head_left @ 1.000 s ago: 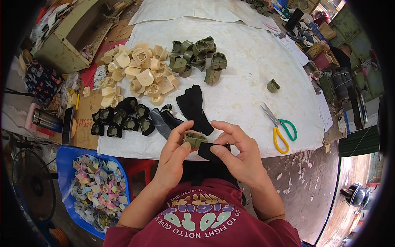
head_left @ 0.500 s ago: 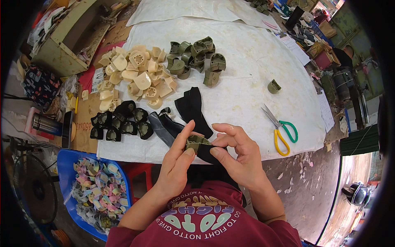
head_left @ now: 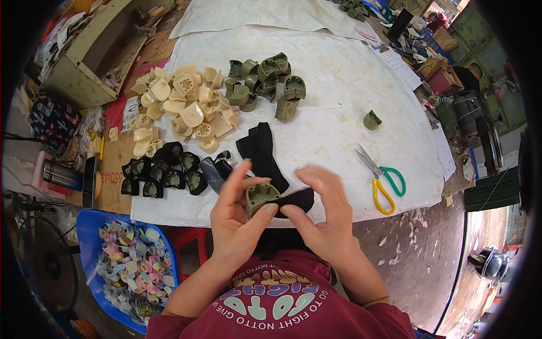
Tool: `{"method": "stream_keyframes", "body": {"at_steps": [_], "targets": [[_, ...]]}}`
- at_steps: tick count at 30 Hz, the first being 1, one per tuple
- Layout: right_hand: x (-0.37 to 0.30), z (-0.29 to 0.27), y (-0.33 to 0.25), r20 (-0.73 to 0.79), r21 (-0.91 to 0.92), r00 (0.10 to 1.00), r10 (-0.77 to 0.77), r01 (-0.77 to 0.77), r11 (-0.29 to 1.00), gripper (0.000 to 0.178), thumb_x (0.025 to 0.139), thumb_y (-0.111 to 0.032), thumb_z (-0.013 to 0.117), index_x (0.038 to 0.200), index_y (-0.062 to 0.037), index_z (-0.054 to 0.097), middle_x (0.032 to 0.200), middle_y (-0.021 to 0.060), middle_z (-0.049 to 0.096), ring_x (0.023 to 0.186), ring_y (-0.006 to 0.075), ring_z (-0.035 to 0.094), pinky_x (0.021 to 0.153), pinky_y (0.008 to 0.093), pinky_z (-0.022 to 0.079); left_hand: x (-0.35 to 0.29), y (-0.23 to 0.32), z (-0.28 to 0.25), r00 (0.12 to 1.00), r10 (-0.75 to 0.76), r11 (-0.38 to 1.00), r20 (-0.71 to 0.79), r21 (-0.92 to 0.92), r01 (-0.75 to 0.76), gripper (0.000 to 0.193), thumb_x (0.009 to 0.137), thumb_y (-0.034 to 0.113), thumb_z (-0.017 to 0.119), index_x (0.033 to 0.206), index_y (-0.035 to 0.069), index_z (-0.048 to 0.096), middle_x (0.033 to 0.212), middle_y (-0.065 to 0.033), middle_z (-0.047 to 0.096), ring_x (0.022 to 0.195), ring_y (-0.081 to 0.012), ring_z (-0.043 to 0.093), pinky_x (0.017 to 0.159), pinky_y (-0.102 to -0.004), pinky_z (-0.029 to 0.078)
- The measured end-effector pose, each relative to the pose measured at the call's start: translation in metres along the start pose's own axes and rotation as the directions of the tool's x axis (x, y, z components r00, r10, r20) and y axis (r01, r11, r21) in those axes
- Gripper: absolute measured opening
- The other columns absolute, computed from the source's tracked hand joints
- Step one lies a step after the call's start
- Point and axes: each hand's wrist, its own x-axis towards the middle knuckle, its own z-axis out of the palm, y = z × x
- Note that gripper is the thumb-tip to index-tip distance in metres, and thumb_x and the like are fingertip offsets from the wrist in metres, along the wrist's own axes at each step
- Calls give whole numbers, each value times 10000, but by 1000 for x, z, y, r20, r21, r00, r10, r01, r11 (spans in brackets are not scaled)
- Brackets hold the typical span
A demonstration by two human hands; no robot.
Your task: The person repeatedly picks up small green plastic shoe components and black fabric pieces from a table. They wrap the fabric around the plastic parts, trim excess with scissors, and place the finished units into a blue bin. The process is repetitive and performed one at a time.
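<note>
Over the table's near edge, my left hand [head_left: 234, 226] grips an olive-green plastic shoe heel [head_left: 259, 194], its hollow, ribbed end turned up. Against the heel's right side lies a strip of black material [head_left: 297, 200], its free end curving away to the right. My right hand [head_left: 324, 217] pinches this strip close to the heel, with its thumb beside my left thumb. Just beyond my hands, more black strips [head_left: 258, 148] are spread on the white cloth. To the left sit several heels covered in black [head_left: 172, 179], hollow ends showing.
Piles of beige heels [head_left: 192, 113] and bare green heels [head_left: 268, 79] lie farther back. One green heel [head_left: 372, 120] stands alone at right, beyond scissors [head_left: 384, 183] with green and yellow handles. Below the table's left edge, a blue bin [head_left: 90, 248] holds multicoloured pieces.
The heel has tipped so its hollow end faces up more fully. My right fingers have lifted off its far side, and the right thumb has slid left along the strip.
</note>
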Motion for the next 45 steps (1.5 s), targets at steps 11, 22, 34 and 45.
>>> {"method": "stream_keyframes", "body": {"at_steps": [11,22,34,45], "targets": [[-45,26,10,424,902,784,453,-409,-137,348,903,-145,654,1221,-16,597,1163,55,614,1153,169,527,1016,333,384,-2,-6,7,968,198,934,155,269,-234,722,779,-78,685,1423,-12,365,1307,-178,528,1194,-215,525,1017,-330,404],[-48,19,22,294,945,856,426,-328,7,193,844,-77,711,1027,-32,671,1069,44,618,974,132,552,868,306,441,-2,-17,14,978,206,969,34,129,-209,812,763,-76,707,1455,35,297,1202,-113,542,1112,-187,529,965,-312,431],[-44,22,23,328,940,776,539,-325,-103,127,853,-124,704,943,-46,660,976,55,614,906,161,564,815,312,457,-3,-12,13,976,197,971,89,118,-207,894,709,-34,778,1453,39,289,1152,-119,624,1194,-218,506,1056,-373,350],[-45,19,35,476,879,759,445,-396,-266,110,868,-119,687,950,-48,670,1053,53,628,920,146,603,826,304,495,-7,-11,8,952,176,902,250,347,-258,836,722,98,810,1423,6,365,1230,-116,639,1283,-224,453,1107,-394,264]]}}
